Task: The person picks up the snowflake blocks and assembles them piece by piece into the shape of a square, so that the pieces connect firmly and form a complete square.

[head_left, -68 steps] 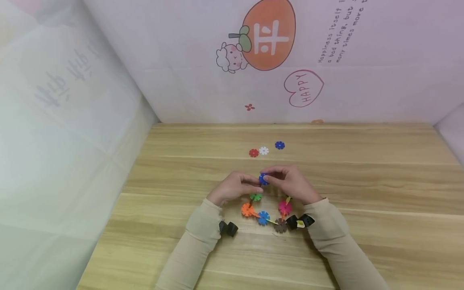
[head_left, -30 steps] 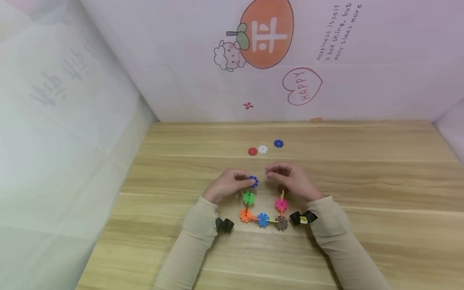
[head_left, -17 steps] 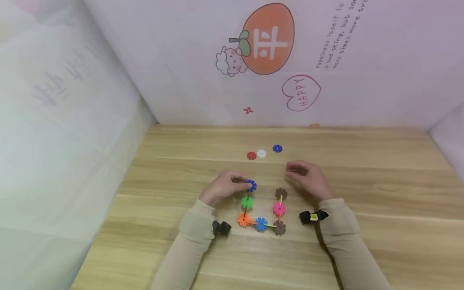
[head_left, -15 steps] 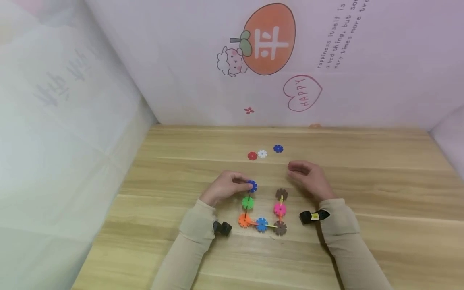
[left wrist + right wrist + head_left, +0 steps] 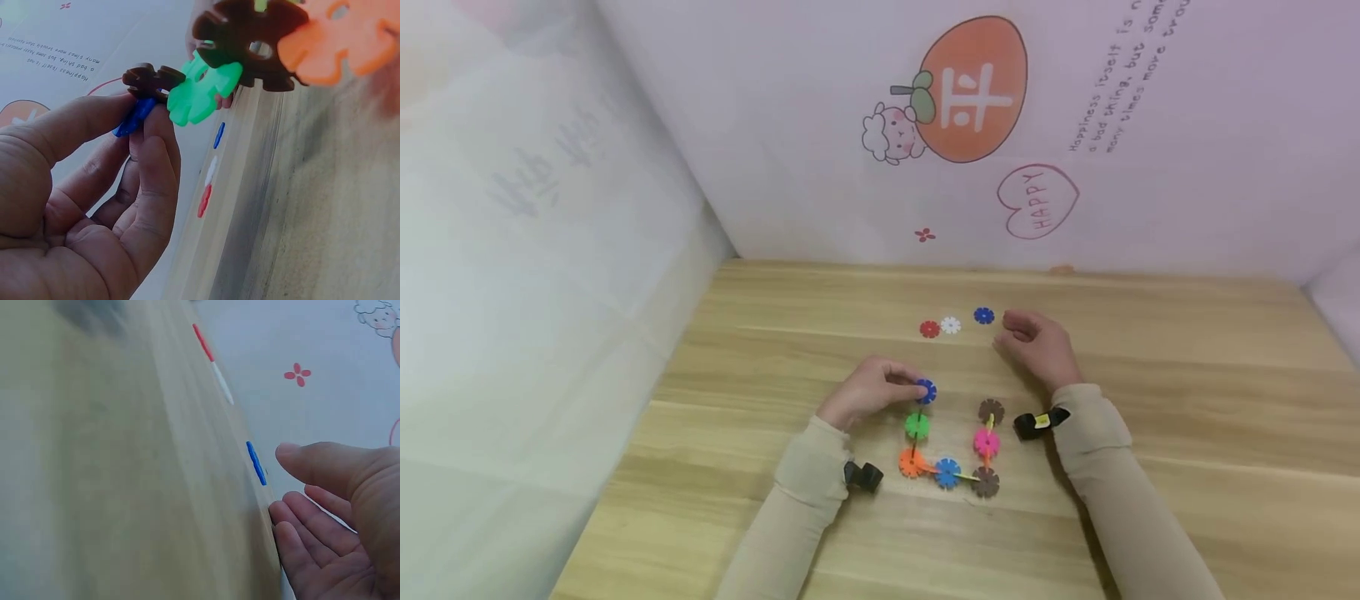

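My left hand (image 5: 876,387) pinches a dark blue notched snowflake disc (image 5: 927,392) between thumb and fingertips. That disc is the end of a U-shaped chain of interlocked discs. Along it come a green disc (image 5: 917,426), an orange disc (image 5: 912,462), a light blue disc (image 5: 947,473), a brown disc (image 5: 986,482), a pink disc (image 5: 987,443) and a second brown disc (image 5: 992,412), with edge-on discs joining them. My right hand (image 5: 1037,346) holds nothing, its fingers loosely bent, just right of a loose blue disc (image 5: 984,316). In the right wrist view thumb and fingers stand apart.
A white disc (image 5: 951,325) and a red disc (image 5: 929,329) lie side by side left of the loose blue one, toward the back of the wooden table (image 5: 775,333). A printed white backdrop (image 5: 820,192) rises behind the table's far edge.
My right hand has let go of the blue end of the chain and moved right, then back toward the loose blue disc. The left hand keeps its pinch on the chain.
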Motion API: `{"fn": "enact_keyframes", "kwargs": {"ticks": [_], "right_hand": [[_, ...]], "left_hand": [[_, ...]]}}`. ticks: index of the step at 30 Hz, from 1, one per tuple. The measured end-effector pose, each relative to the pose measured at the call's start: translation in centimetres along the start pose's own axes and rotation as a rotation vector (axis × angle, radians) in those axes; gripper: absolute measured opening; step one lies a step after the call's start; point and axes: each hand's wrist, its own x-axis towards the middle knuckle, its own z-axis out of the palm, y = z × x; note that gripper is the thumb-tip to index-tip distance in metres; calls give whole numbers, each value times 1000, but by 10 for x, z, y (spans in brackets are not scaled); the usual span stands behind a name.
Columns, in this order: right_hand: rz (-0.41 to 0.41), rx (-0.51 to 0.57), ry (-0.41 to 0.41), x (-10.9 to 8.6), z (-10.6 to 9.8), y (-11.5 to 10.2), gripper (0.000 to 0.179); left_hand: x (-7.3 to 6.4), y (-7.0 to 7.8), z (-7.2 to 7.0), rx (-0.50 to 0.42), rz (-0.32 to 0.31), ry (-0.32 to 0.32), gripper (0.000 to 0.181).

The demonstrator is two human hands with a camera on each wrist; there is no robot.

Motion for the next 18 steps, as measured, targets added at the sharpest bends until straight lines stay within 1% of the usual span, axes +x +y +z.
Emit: {"fn": "enact_keyframes", "kwargs": {"ticks": [3,5,9,13,18], "right_hand": [[-9,-47,-6,9,2,-3,52],[-11,-84,-15,15,5,-5,53],[-7,-143,-42,25,8,-10,55],[5,-194,-58,34,10,-16,56],[2,-254,-51,43,15,-19,51]], "left_hand": [[0,-1,-1,-32,-12,-6,18],[0,-2,-1,-37,-14,-4,19],[-1,-2,-1,-27,-19,10,20],[0,0,-3,-15,-22,7,21],[1,0,-6,-11,-13,-4,20]]}}
